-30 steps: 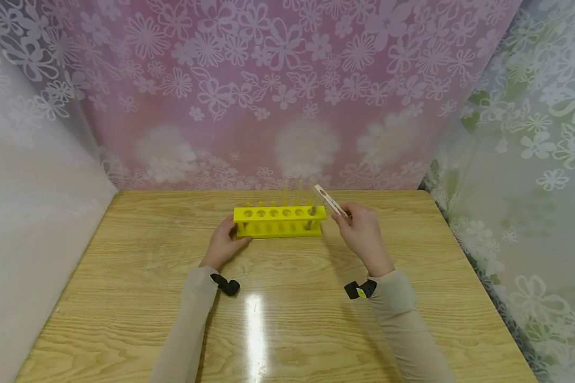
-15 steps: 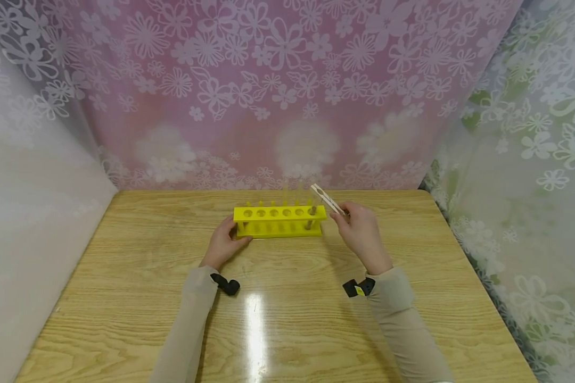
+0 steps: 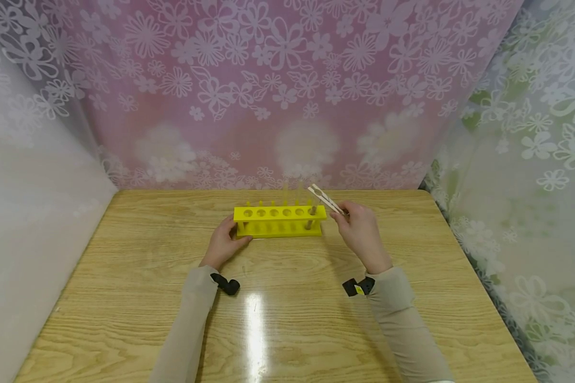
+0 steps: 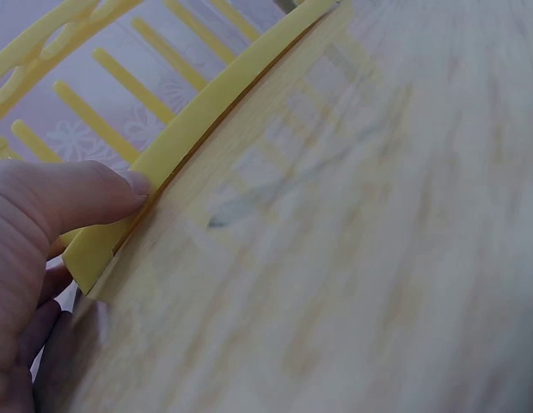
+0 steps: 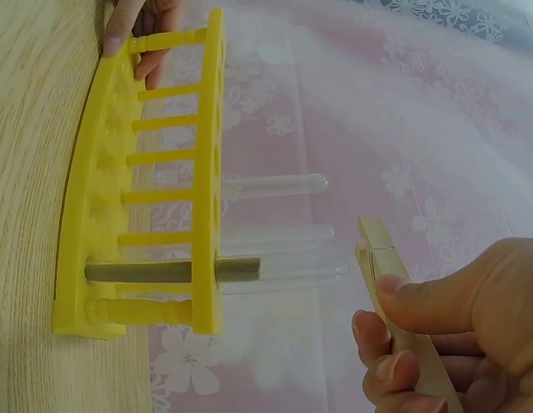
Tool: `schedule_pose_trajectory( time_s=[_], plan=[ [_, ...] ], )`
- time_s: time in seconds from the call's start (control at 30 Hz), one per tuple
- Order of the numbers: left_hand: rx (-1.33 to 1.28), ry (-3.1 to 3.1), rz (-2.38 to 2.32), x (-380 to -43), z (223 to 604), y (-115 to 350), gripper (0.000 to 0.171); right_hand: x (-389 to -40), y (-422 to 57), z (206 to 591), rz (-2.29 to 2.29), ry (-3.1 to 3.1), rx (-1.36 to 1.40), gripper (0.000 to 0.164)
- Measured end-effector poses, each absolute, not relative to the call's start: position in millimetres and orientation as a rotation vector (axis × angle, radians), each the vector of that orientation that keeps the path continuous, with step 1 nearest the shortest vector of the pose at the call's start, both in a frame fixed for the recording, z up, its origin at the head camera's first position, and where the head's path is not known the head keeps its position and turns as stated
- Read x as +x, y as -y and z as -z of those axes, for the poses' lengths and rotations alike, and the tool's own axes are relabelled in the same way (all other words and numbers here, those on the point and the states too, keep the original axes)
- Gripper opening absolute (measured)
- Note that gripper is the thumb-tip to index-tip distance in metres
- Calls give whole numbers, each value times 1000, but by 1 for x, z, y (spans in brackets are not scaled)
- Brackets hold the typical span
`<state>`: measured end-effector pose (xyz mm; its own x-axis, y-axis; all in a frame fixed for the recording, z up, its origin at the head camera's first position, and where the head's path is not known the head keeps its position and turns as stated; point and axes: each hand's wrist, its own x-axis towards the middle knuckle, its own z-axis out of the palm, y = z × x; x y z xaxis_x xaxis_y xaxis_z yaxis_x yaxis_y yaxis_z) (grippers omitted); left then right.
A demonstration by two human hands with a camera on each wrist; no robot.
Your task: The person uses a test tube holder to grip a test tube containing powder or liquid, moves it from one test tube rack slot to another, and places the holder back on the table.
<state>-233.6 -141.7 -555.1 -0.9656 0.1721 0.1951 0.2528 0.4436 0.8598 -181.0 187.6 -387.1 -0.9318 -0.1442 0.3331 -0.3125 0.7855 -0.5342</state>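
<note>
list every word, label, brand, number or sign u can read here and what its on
No readable text in any view.
Small yellow label on the black device at the right wrist: any marking is too small to read.
Yellow rack, wooden clamp, test tubes: no lettering shows.

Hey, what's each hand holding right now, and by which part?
The right hand grips a wooden clip by its handle end; the left hand holds the yellow rack by its left end.
</note>
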Motion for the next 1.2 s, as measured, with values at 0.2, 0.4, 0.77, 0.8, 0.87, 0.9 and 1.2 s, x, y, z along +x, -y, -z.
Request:
schedule_pose_trajectory(
  time_s=[0.2, 0.4, 0.77, 0.8, 0.87, 0.9, 1.2],
  plan=[
    [-397, 2582, 1564, -234, 556, 141, 55, -182, -188, 388, -863, 2687, 370, 18],
    [-418, 2568, 1556, -234, 557, 141, 55, -183, -189, 390, -872, 2686, 371, 18],
    [-406, 2568, 1578, -234, 557, 142, 56, -186, -191, 390, -880, 2675, 385, 15],
    [-403, 2569, 1580, -234, 556, 142, 56, -186, -191, 390, -880, 2670, 391, 15],
    [-401, 2570, 1584, -234, 556, 142, 56, -186, -191, 390, -877, 2664, 400, 17],
    [-401, 2570, 1584, -234, 556, 142, 56, -186, -191, 390, -877, 2663, 401, 17],
    [-404, 2571, 1584, -234, 555, 142, 55, -187, -192, 393, -857, 2669, 392, 18]
  ],
)
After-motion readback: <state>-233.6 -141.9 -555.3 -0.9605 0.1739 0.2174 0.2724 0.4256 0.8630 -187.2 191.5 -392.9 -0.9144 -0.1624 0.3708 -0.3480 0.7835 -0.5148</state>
